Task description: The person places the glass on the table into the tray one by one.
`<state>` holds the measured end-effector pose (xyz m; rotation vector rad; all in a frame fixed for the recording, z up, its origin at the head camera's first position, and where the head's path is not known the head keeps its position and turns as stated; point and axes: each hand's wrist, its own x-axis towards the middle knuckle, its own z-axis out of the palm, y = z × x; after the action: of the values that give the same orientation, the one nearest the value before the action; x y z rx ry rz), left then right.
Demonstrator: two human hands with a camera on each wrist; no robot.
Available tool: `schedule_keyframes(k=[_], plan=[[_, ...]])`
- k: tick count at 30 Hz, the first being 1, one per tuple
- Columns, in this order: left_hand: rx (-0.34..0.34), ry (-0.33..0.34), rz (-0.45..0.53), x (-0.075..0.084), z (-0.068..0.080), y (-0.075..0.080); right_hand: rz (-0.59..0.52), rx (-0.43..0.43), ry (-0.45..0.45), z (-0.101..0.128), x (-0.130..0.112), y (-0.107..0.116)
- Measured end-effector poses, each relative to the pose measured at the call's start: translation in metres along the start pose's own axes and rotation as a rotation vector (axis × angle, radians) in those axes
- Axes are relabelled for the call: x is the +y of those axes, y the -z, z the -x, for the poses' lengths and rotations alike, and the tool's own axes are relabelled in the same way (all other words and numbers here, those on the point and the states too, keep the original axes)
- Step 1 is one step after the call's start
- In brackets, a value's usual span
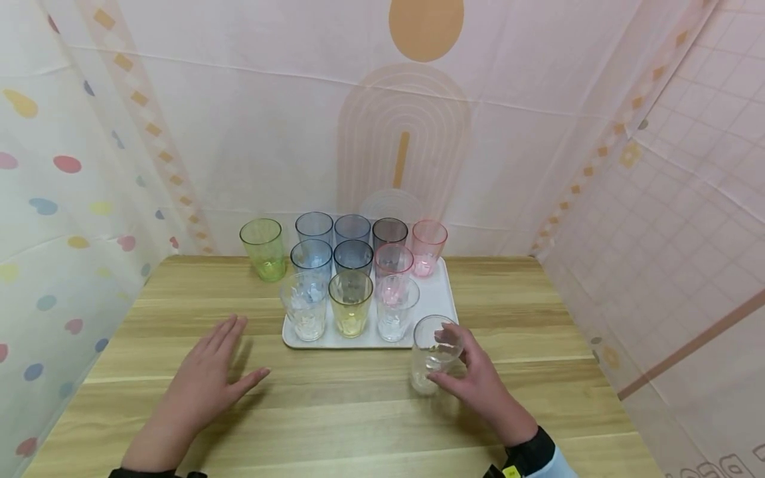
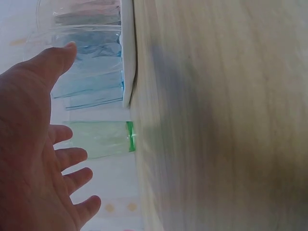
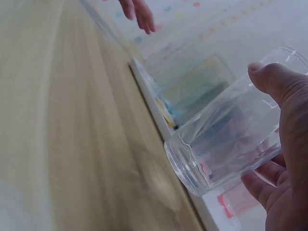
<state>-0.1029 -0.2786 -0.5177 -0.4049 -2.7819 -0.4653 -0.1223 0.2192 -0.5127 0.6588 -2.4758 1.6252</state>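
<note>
My right hand [image 1: 481, 382] grips a clear glass [image 1: 421, 364] by its side, thumb on the near side and fingers behind. In the right wrist view the glass [image 3: 219, 137] is tilted, its base above the wooden table and close to the tray's front edge. My left hand [image 1: 203, 382] hovers over the left of the table with straight, spread fingers and holds nothing. Beyond the hands, a white tray [image 1: 439, 292] carries rows of glasses: two clear ones at the front with a yellow glass [image 1: 350, 312] between them, and blue, dark and pink ones behind.
A green glass [image 1: 265, 252] stands on the wooden table [image 1: 335, 425] just left of the tray. Patterned curtains hang behind the table and along both sides, with the back curtain [image 1: 275, 153] close behind the rear glasses.
</note>
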Motion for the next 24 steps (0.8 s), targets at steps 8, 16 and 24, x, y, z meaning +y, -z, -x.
schedule_keyframes(k=[8,16,24], plan=[[0.009,-0.011,0.000,-0.001,0.003,-0.004,0.013,0.056,-0.038,-0.040,0.013,0.024],[0.012,-0.004,-0.009,-0.004,0.004,-0.007,-0.011,0.087,-0.189,-0.102,0.030,0.037],[-0.002,0.026,-0.011,-0.004,0.006,-0.005,0.013,0.070,-0.189,-0.136,0.038,0.035]])
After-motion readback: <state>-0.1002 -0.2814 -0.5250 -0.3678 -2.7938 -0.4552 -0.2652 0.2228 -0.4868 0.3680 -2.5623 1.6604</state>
